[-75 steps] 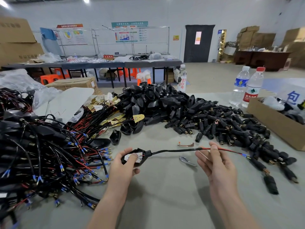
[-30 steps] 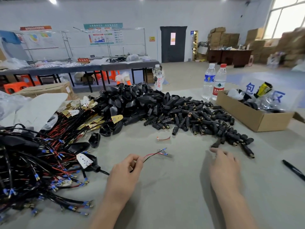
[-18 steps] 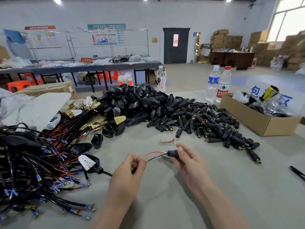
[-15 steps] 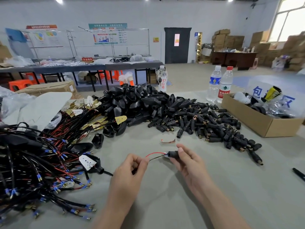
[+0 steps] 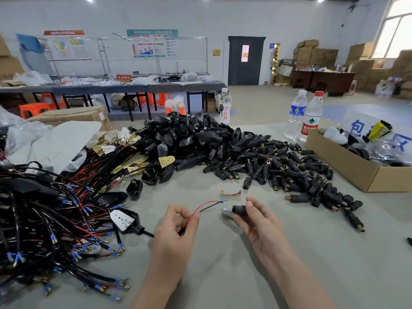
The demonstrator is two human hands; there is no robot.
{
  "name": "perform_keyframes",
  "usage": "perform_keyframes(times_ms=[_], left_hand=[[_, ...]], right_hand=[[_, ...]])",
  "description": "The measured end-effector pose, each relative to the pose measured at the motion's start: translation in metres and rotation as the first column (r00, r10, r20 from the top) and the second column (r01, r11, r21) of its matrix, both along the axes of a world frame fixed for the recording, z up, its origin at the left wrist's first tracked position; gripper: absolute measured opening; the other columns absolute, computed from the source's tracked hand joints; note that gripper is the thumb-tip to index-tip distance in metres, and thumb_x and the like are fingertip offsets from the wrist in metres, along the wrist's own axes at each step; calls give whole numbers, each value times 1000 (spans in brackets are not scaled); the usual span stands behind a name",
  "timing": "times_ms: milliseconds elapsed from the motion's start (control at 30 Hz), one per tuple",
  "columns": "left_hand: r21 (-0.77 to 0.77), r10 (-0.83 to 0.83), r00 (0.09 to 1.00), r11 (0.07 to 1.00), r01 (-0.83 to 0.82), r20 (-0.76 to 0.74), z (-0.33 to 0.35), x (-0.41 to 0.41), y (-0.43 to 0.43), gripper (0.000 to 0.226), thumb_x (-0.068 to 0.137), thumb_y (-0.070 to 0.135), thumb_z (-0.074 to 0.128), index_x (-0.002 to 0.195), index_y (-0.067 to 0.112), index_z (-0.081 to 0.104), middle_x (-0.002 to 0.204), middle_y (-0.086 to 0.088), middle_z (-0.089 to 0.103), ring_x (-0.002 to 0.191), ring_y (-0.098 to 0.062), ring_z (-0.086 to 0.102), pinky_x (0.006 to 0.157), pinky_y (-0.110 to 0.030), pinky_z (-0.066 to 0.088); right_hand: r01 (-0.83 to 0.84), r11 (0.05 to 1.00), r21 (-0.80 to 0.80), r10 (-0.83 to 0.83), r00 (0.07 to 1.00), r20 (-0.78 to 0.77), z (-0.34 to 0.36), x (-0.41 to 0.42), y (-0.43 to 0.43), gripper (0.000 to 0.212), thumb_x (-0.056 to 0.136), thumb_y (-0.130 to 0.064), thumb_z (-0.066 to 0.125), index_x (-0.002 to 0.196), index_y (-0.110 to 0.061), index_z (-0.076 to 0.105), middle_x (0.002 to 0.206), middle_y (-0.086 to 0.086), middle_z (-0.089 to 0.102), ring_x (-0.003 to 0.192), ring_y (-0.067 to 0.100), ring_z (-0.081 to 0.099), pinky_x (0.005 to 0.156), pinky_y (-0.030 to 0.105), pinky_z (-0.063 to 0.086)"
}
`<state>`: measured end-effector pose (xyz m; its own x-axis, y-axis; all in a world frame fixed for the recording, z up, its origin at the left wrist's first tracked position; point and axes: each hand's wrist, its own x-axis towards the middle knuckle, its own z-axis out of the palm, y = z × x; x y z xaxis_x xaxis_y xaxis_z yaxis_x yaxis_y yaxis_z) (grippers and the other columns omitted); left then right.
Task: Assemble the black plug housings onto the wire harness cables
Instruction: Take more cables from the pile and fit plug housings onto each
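**Wire end and plug housing held just apart over the worktop**

The left hand [image 5: 176, 228] pinches a harness cable [image 5: 201, 208] between thumb and fingertips; its red and black wires stick out toward the right and end in a small blue-sleeved terminal. The right hand [image 5: 256, 221] grips a black plug housing [image 5: 239, 210] between thumb and fingers, its open end turned toward the wire tips. Terminal and housing are near each other but not touching.

Both hands hover above the grey worktop [image 5: 223, 264]. A small copper clip [image 5: 230, 193] lies on it just beyond the wire ends. To the left sprawls a tangle of wired harnesses [image 5: 51, 219]. Across the far side spreads a heap of loose black housings [image 5: 256, 159], larger shells at the back and small cylindrical plugs toward the right. A cardboard box [image 5: 347, 166] sits at the right edge, with two water bottles [image 5: 304, 117] standing behind it.
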<state>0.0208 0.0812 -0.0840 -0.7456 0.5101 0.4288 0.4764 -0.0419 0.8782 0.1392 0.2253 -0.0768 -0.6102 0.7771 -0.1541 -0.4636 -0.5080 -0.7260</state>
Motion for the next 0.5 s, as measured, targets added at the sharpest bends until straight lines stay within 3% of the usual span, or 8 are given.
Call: perform_keyframes(times_ms=[133,267,500], left_hand=[[65,-88,987,995,80,132,4,4,0,30,95,10,62,75,27,46,51,10,29,47,-8,21,43,-17,19],[122,-134,963,987,107,233,11,4,-1,42,93,-1,60,67,21,36,54,12,26,49,-7,18,43,-17,18],[124,-86,963,991,55,256,16,3,-1,50,90,-5,62,64,18,26,56,8,19,50,-7,15,43,-16,17]], right_hand=[[-9,1000,-13,9,1000,2,0,1,0,17,97,-5,56,113,-2,60,100,25,68,97,44,70,68,27,62],[-15,999,-36,15,1000,-7,-1,2,2,17,97,-3,56,113,-1,60,95,23,71,95,44,71,67,28,62],[-29,999,-13,29,999,16,-2,0,3,18,96,-4,58,114,-2,61,95,22,73,100,42,70,66,27,61]])
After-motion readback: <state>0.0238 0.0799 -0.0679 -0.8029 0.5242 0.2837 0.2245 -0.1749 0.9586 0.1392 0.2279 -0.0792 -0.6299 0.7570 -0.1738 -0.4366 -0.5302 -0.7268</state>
